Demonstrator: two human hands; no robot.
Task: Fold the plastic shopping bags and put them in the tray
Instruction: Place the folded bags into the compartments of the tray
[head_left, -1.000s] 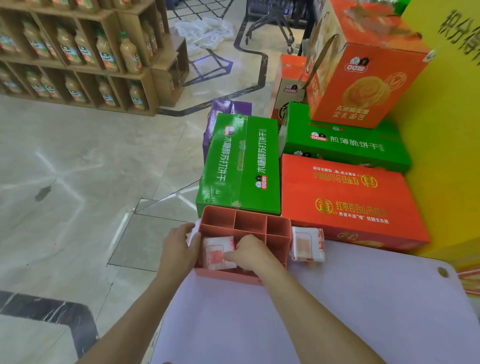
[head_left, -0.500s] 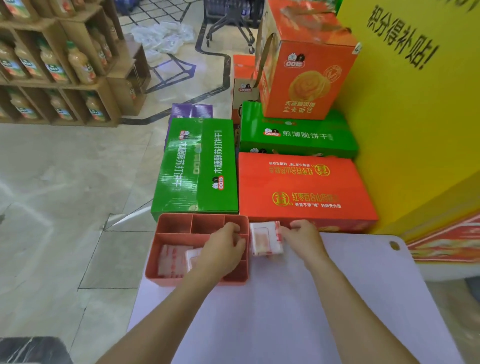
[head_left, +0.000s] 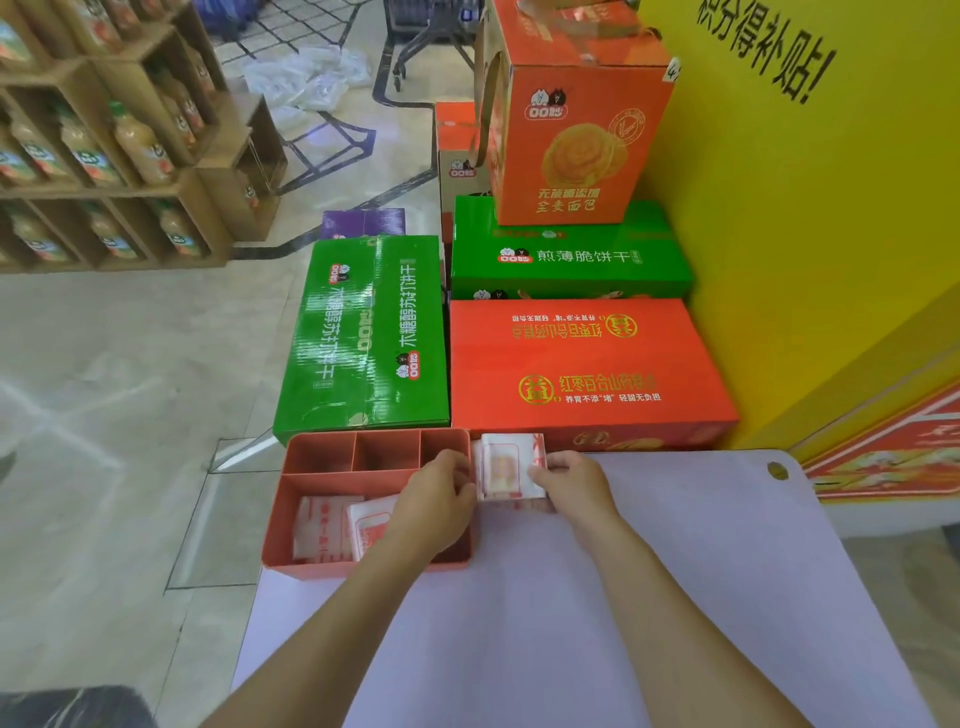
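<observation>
Now the left hand (head_left: 441, 493) has crossed from the tray (head_left: 322, 564) to join the right hand (head_left: 571, 480). Both hands pinch the folded bag (head_left: 506, 465) at its edges, on the surface (head_left: 675, 571) just beside the tray, probably to keep it folded for lifting in.

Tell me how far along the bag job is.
Done: two folded bags lie in the large compartment of the tray. In hand: the left hand and right hand hold a third folded bag just right of the tray, outside it. Left: set it in.
</observation>
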